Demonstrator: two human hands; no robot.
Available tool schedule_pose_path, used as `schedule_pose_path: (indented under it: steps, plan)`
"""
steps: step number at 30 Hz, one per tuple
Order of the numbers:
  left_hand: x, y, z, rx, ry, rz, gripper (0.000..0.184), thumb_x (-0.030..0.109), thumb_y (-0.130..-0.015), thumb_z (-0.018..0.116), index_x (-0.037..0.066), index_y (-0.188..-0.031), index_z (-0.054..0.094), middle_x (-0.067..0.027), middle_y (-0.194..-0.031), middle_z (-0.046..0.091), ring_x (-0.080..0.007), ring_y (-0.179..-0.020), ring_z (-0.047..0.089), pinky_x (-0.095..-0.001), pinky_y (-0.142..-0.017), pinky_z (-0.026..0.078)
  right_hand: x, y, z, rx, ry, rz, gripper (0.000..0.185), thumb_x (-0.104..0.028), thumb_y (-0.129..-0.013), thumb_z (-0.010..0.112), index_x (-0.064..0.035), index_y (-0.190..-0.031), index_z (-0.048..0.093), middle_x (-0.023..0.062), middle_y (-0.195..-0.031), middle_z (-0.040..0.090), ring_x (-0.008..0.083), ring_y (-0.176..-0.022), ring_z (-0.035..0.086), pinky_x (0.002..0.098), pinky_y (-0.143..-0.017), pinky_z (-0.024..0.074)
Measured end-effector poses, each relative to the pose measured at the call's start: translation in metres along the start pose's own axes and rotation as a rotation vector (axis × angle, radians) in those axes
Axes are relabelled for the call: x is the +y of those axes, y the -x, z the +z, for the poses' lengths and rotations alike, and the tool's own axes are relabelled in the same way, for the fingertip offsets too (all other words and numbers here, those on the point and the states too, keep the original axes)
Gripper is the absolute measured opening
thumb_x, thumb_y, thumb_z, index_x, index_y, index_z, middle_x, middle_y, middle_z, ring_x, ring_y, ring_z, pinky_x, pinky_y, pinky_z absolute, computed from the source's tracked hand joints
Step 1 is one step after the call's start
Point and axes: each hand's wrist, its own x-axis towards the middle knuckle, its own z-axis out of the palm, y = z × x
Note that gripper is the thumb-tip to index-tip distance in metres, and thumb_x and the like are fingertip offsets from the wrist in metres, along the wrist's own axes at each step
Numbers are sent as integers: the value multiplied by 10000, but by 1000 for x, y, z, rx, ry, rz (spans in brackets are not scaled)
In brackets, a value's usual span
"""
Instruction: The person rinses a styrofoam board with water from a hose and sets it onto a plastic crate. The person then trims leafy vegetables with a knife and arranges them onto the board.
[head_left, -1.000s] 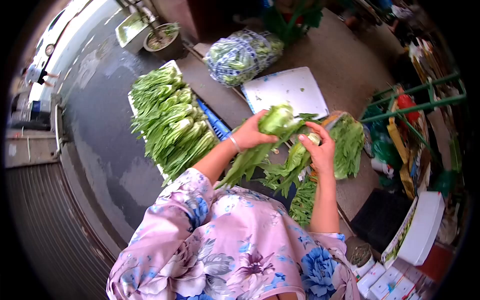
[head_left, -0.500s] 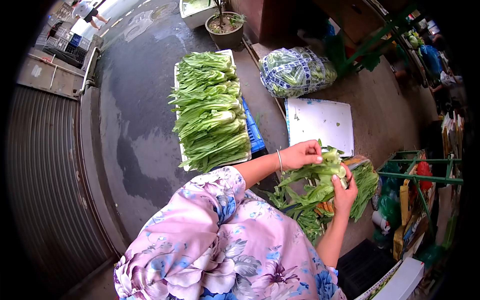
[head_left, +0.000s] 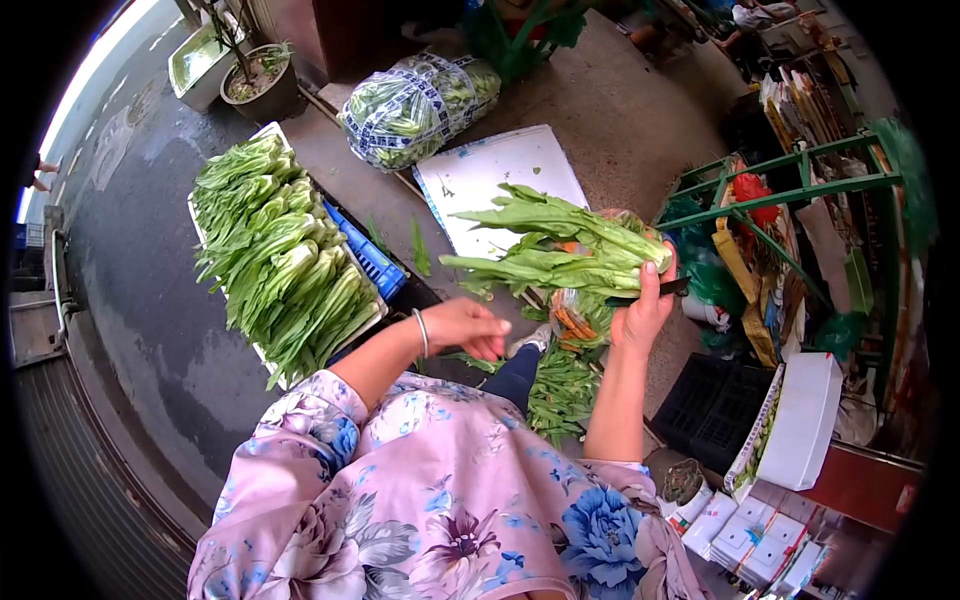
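My right hand [head_left: 645, 310] grips a bunch of leafy lettuce [head_left: 570, 240] by its pale stem end, its long leaves pointing left. A knife [head_left: 672, 287] with a dark handle is in the same hand, its blade partly hidden under the stems. My left hand [head_left: 465, 328], with a bracelet at the wrist, is held apart from the lettuce, slightly blurred, fingers loosely bent and nothing visible in them. Loose green leaves [head_left: 560, 395] lie below, around my shoe [head_left: 530, 340]. A single leaf [head_left: 420, 248] shows beyond my left hand.
At left, a white tray [head_left: 268, 370] carries rows of lettuce [head_left: 285, 250] above a blue crate [head_left: 360, 250]. Ahead are a wrapped vegetable bundle [head_left: 420, 105] and a white board [head_left: 545, 160]. Right are a green metal frame [head_left: 800, 165], black crates [head_left: 705, 405] and a white foam box [head_left: 800, 420].
My view has turned right. My left hand has let go of the lettuce and moved left and down. The lettuce now lies sideways in my right hand, and the knife shows there.
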Motion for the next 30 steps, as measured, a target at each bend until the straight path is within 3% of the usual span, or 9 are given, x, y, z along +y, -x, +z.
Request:
schedule_pose_path:
  steps: [2, 7, 9, 13, 17, 20, 21, 23, 30]
  plan:
    - [4, -5, 19, -252, 265, 6, 630, 508, -800, 507, -14, -1149, 466, -171, -1093, 545, -258, -984, 558, -370, -814, 462, 2, 5, 12, -26, -24, -10, 450, -76, -813, 553, -5, -1223, 381, 133, -1199, 465, 213, -1084, 453, 348, -943, 351]
    - [26, -8, 30, -397, 985, 358, 994, 723, -639, 482, 103, -1353, 178, -174, -1355, 253, -381, -1202, 305, -597, -917, 285, -1, 49, 41, -282, 248, -109, 405, -78, -767, 567, 19, -1141, 447, 147, -1214, 461, 242, -1115, 431, 354, -965, 300]
    - [29, 3, 28, -512, 1169, 469, 874, 666, -664, 523, 123, -1312, 302, -137, -1319, 350, -316, -1187, 370, -537, -941, 302, -8, 78, 49, -431, 475, -292, 364, -115, -734, 594, 11, -1060, 489, 210, -1176, 483, 302, -1088, 460, 398, -926, 344]
    - [25, 14, 32, -223, 1310, 599, 628, 523, -697, 625, 83, -1130, 509, -101, -1118, 550, -241, -1035, 510, -431, -948, 351, -12, 111, 45, -741, 620, -502, 421, -145, -704, 678, -67, -1072, 489, 234, -1141, 510, 375, -1037, 493, 441, -877, 390]
    - [19, 40, -9, -167, 1221, 743, 530, 303, -733, 627, 44, -1166, 464, -161, -1106, 542, -309, -1006, 528, -456, -927, 378, 0, 112, 62, -842, 739, -623, 553, -190, -675, 725, -104, -1158, 468, 181, -1189, 497, 351, -1095, 448, 416, -892, 364]
    - [17, 72, -54, 74, 1214, 905, 532, 284, -716, 630, 20, -1147, 464, -176, -1095, 543, -312, -1003, 530, -447, -925, 385, 2, 112, 79, -731, 702, -136, 799, -277, -609, 768, -38, -1263, 376, 173, -1273, 421, 251, -1108, 452, 335, -883, 374]
    - [14, 86, -72, 157, 1207, 952, 529, 293, -714, 635, 13, -1131, 470, -171, -1088, 546, -303, -1005, 528, -439, -930, 382, 9, 104, 85, -813, 693, -280, 691, -195, -659, 739, -8, -1236, 407, 184, -1227, 464, 199, -1033, 497, 289, -832, 410]
    - [5, 114, -114, 420, 1219, 1028, 523, 313, -703, 650, 6, -1094, 488, -153, -1073, 556, -291, -1006, 523, -422, -937, 379, 35, 102, 69, -780, 561, 135, 532, -86, -715, 674, 0, -1194, 459, 152, -1131, 540, 160, -924, 535, 250, -780, 430]
    - [-41, 198, -268, 1013, 1254, 1181, 380, 293, -717, 656, 71, -1007, 549, -78, -1029, 581, -255, -945, 541, -405, -904, 406, 124, 132, -7, -769, 787, 543, 368, -21, -747, 619, 8, -1105, 540, 77, -903, 617, 98, -791, 555, 231, -747, 439]
